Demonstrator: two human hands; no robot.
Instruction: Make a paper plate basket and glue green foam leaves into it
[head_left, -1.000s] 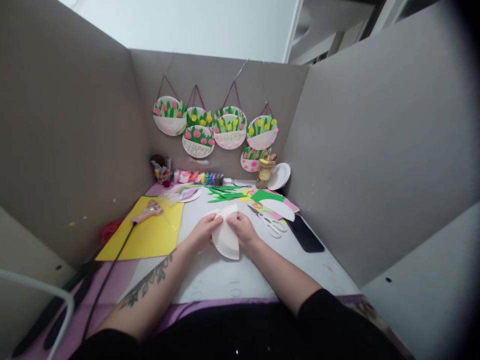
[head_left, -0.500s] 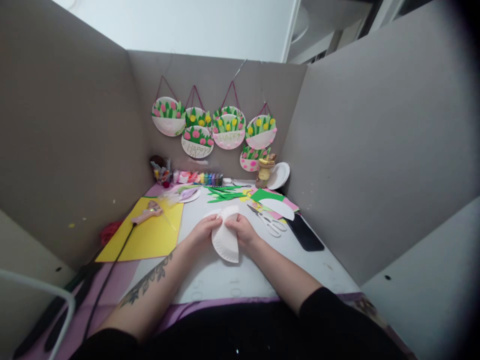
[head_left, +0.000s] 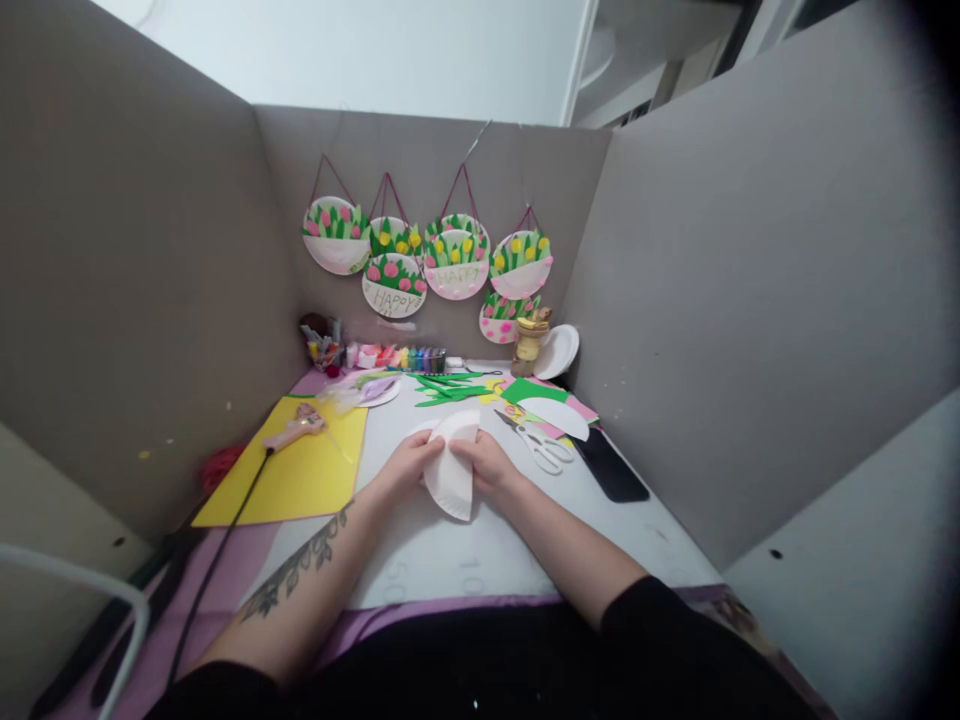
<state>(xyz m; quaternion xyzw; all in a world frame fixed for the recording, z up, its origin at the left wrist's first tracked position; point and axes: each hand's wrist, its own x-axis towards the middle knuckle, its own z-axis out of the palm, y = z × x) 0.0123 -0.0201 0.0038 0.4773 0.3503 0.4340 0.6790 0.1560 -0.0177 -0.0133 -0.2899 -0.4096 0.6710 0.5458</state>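
Between my two hands, above the middle of the table, is a white half paper plate with a ridged rim, held with its straight edge to the right. My left hand grips it from the left, thumb on its face. From the right, my right hand pinches it near the straight edge, thumb on top. The other fingers of both hands are hidden behind the plate. White scissors lie on the table just right of my right hand. Green paper leaves lie beyond the plate.
A pink glue gun with a black cord rests on yellow paper at left. A black phone and a cut white plate piece lie at right. Flower plates hang on the back panel; paint pots line its base.
The half plate has turned and tilted slightly in my hands, its lower tip moving a little left and up. Both hands keep their grip.
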